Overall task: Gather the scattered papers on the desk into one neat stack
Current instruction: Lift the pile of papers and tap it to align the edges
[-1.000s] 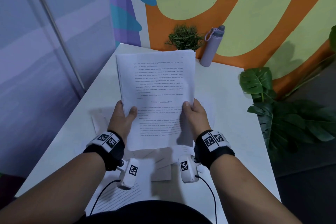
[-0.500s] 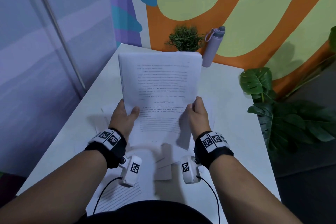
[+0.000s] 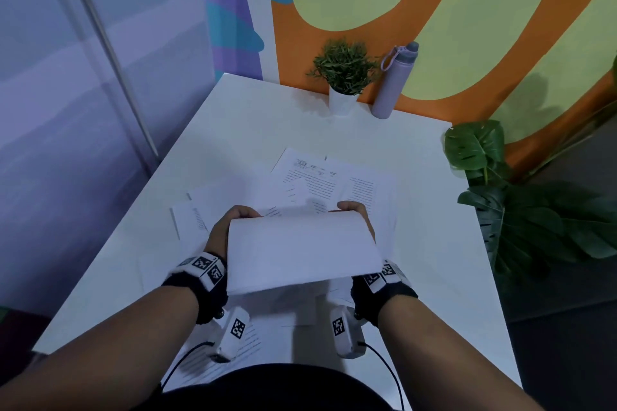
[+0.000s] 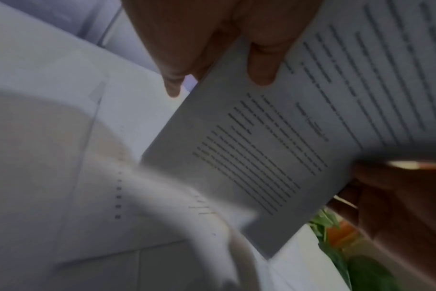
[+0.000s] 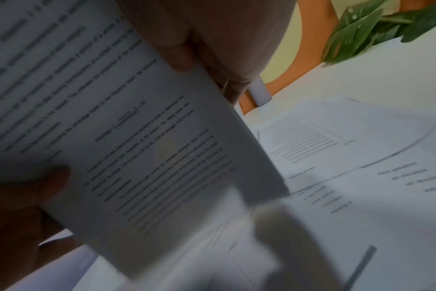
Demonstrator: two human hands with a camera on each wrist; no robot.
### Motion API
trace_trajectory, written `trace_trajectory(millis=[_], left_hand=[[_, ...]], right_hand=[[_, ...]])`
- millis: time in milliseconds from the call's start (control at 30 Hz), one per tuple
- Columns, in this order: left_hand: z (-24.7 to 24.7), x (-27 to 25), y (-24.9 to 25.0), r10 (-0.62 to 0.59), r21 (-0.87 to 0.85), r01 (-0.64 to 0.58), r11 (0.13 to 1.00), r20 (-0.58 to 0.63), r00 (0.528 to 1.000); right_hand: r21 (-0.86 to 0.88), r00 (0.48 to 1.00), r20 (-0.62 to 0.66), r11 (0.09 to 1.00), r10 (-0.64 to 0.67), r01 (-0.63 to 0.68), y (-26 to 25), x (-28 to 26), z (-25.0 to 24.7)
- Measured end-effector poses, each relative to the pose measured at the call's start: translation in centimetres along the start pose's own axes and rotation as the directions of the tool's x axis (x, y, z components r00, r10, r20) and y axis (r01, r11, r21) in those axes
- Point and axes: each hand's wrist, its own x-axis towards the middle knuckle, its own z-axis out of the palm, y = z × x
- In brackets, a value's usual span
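I hold a bundle of printed sheets (image 3: 300, 250) between both hands, tipped over so its blank back faces me and its printed side (image 4: 274, 153) (image 5: 127, 149) faces the desk. My left hand (image 3: 230, 223) grips its left edge and my right hand (image 3: 357, 213) grips its right edge, thumbs under the printed side. Several loose printed papers (image 3: 320, 180) lie scattered on the white desk (image 3: 253, 117) beneath and beyond the bundle, more of them (image 3: 190, 220) at the left and close to my body (image 3: 217, 364).
A small potted plant (image 3: 344, 77) and a lilac water bottle (image 3: 394, 80) stand at the desk's far edge against the painted wall. A large-leaved plant (image 3: 521, 210) stands on the floor right of the desk. A glass wall runs along the left.
The bundle stood upright with its print towards me; both hands have tipped its top edge forward and down, so the blank back now shows and the papers behind it are uncovered.
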Motion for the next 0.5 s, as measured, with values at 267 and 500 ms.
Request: trace_trajectory(millis=[267, 500], left_hand=[[1.1, -0.3, 0.5, 0.245, 0.445, -0.196, 0.874, -0.055, 0.968], [1.7, -1.1, 0.5, 0.271, 0.319, -0.239, 0.917, -0.061, 0.961]], right_hand=[[-0.290, 0.925, -0.107, 0.901, -0.365, 0.322, 0.7, 0.2, -0.4], [-0.195, 0.904, -0.112, 0.901, -0.413, 0.387, 1.0, -0.6, -0.2]])
